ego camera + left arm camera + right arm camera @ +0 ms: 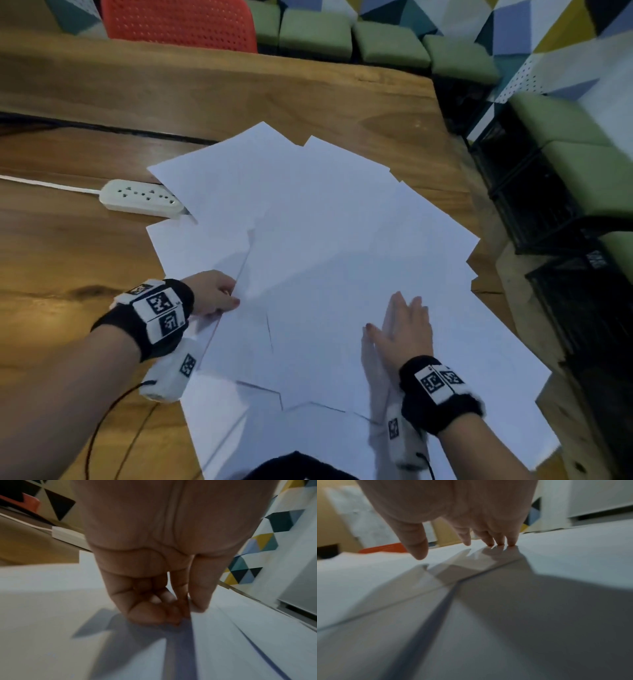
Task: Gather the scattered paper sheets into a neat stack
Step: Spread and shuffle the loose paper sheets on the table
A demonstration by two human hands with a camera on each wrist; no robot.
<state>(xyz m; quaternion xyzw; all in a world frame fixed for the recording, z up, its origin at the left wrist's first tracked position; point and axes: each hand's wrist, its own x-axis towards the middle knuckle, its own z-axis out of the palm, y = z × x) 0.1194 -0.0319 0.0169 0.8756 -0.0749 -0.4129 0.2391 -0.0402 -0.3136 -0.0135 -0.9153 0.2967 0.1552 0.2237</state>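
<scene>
Several white paper sheets lie fanned and overlapping across the right half of the wooden table. My left hand is at the left edge of the pile, its curled fingers and thumb pinching the edge of a sheet, as the left wrist view shows up close. My right hand lies flat on the sheets near the front, fingers straight, fingertips touching the paper.
A white power strip with its cable lies left of the pile, partly under a sheet. A red chair stands behind the table. Green cushioned seats line the back and right. The table's right edge runs close to the sheets.
</scene>
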